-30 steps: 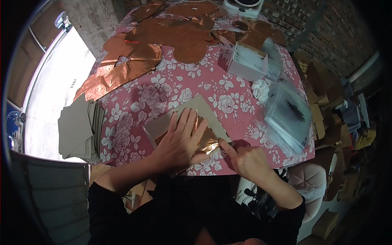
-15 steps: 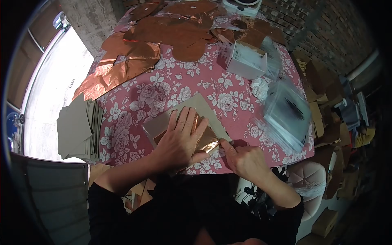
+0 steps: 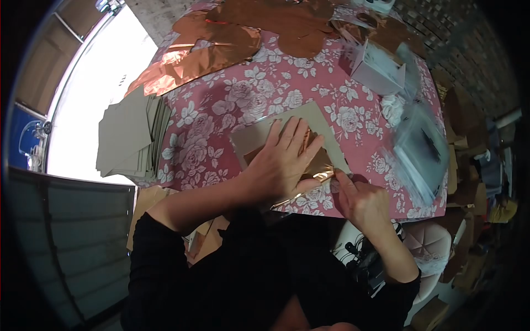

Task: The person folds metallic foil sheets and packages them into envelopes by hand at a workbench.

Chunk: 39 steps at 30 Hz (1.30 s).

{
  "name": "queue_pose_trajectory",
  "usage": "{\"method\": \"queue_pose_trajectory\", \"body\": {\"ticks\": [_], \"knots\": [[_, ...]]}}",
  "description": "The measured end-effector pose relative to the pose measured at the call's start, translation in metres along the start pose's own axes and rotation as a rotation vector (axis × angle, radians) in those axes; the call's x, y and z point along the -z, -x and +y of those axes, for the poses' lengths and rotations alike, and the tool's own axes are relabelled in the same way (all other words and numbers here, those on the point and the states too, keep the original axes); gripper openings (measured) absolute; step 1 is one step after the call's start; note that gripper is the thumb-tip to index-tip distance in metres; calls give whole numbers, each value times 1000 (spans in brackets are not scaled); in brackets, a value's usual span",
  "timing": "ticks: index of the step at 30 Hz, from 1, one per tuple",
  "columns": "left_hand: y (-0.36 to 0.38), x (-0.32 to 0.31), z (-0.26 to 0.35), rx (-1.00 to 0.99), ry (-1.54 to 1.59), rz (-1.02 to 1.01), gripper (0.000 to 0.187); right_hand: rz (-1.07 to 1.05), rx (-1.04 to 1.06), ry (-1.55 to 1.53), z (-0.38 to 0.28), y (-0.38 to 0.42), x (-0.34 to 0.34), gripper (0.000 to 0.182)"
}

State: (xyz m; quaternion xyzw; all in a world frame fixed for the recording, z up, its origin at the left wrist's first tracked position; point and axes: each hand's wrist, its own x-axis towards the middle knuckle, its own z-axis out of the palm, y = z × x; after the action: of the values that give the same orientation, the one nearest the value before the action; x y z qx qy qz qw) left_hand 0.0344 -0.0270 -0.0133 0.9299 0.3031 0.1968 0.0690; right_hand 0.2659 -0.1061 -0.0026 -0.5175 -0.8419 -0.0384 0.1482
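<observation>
A grey-brown card sheet (image 3: 316,117) lies at an angle near the front edge of the table. On top of it is a smaller piece of shiny copper-coloured foil (image 3: 320,164), partly covered by my left hand (image 3: 280,160). That hand rests flat with its fingers stretched out, pressing on the foil and card. At the foil's right corner, my right hand (image 3: 364,201) has its fingers bent together, the index finger and thumb at the foil's edge. What lies under the right fingertips is partly hidden.
A flowered pink tablecloth (image 3: 212,132) covers the table. Stacked grey cards (image 3: 124,132) stand at the left edge. Large copper foil sheets (image 3: 221,49) spread across the back. To the right are a white box (image 3: 378,74) and clear plastic sleeves (image 3: 422,146). A padded stool (image 3: 428,248) stands below right.
The camera view has shifted, so the table and its things appear farther up and right. Both hands keep nearly the same places on the foil and card.
</observation>
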Motion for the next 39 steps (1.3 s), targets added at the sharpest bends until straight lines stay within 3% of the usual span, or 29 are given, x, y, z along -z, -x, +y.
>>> {"method": "queue_pose_trajectory", "body": {"ticks": [8, 14, 20, 30, 39], "knots": [[-1, 6, 1, -30, -30, -49, 85, 109, -161, -37, -8, -6, -9, 12], [3, 0, 0, 3, -32, -64, 84, 86, -231, -60, -15, -9, -15, 16], [4, -1, -4, 29, 63, -53, 72, 1, -261, -10, -10, -8, -15, 15], [2, 7, 3, 21, 30, -80, 83, -3, -283, -48, -13, -4, -7, 16], [-2, 12, 8, -34, 46, -84, 79, 37, -285, -197, -14, -1, -5, 20]]}}
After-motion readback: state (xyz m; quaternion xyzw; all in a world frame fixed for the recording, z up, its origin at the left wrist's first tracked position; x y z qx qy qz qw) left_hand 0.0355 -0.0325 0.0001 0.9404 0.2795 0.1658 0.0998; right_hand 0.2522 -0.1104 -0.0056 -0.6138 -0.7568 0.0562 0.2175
